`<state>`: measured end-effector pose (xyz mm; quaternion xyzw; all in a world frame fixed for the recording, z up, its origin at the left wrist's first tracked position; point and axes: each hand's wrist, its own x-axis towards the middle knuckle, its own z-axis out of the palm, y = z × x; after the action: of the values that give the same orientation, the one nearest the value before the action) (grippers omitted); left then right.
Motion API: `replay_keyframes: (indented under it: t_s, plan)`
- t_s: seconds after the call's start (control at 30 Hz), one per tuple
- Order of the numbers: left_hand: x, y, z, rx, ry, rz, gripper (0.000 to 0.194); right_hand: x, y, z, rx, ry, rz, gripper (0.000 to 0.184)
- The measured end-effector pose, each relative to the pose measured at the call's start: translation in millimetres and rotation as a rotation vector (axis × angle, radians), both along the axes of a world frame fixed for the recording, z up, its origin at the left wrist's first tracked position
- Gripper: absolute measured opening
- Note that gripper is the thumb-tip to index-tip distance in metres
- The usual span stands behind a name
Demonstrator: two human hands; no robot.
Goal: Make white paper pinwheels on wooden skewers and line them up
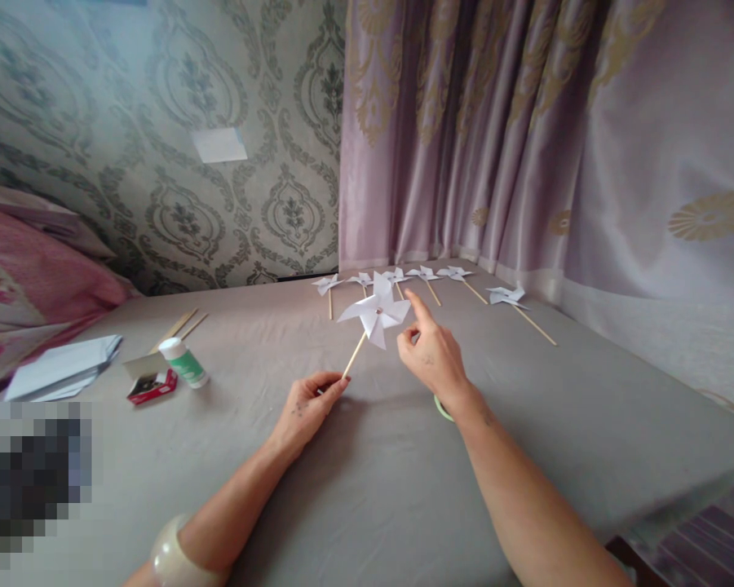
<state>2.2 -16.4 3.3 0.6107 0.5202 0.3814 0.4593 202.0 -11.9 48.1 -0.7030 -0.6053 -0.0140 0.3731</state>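
Observation:
My left hand [309, 408] is closed around the lower end of a thin wooden stick. At the top of that stick is a white paper pinwheel [376, 311] with a small metallic pin at its centre, held up above the grey surface. My right hand [431, 350] is just to the right of the pinwheel and holds nothing. Its index finger stretches up beside a blade tip, while the other fingers are curled; whether it touches the paper I cannot tell. A pale green ring [444, 409] lies partly hidden behind my right wrist.
Several more white pinwheels [506, 297] lie in a row at the back. To the left are a white-and-green glue stick [187, 364], an open red box [152, 388] with small dark contents, loose wooden sticks [180, 324] and stacked paper sheets [61, 368]. Curtains [465, 163] hang behind.

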Motion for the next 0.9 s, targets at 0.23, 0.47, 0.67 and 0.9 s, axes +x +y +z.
replay_keyframes:
  t_s: [0.23, 0.47, 0.67, 0.9]
  plan:
    - [0.1, 0.1, 0.4, -0.015, -0.024, 0.028, 0.053, -3.7, -1.1, -0.7, -0.097, -0.027, -0.013, 0.025]
    - [0.0, 0.2, 0.1, 0.000, -0.021, 0.039, 0.051, -6.2, 0.7, -3.7, 0.083, -0.005, -0.069, 0.066]
    - [-0.3, 0.5, 0.3, -0.005, -0.035, 0.064, 0.053, -8.9, -0.5, -7.7, -0.038, -0.063, -0.092, 0.030]
    - [-0.2, 1.4, 0.8, 0.006, -0.003, 0.046, 0.050, -5.6, 1.6, -5.8, 0.121, -0.008, -0.077, 0.051]
